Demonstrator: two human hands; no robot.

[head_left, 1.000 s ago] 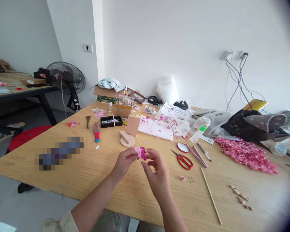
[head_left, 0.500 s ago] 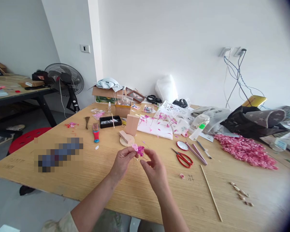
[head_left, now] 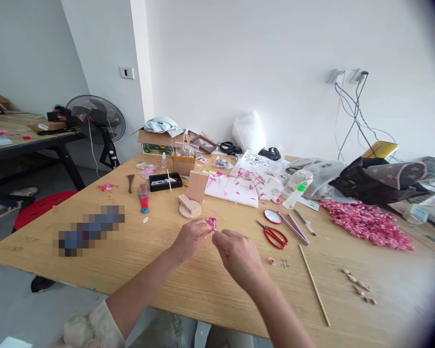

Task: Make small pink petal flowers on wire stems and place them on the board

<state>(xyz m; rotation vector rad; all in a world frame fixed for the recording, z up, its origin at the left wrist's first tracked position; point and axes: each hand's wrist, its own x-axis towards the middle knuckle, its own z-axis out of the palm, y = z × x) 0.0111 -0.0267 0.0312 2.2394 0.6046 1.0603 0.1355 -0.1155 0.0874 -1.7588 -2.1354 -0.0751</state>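
Observation:
Over the middle of the wooden table, my left hand (head_left: pixel 191 239) pinches a small pink and magenta flower (head_left: pixel 212 223) between thumb and fingers. My right hand (head_left: pixel 238 252) is closed just right of and below the flower, with its fingertips at the flower's lower edge; what they grip is too small to make out. Beyond my hands stand an upright wooden block (head_left: pixel 197 186) and a round wooden disc (head_left: pixel 190 211) with a small block on it. Magenta flowers on thin stems lie on a white foam pad (head_left: pixel 232 191).
Red-handled scissors (head_left: pixel 275 237), a round white dish (head_left: pixel 272 216) and a long wooden stick (head_left: pixel 314 285) lie right of my hands. A pink bead heap (head_left: pixel 366 224) is farther right. A brush (head_left: pixel 144 198) and black tray (head_left: pixel 166 182) lie left.
My right hand has turned and its fingers have closed in at the flower; before, they were spread beside it. The flower is tilted differently and partly covered. The view has shifted slightly.

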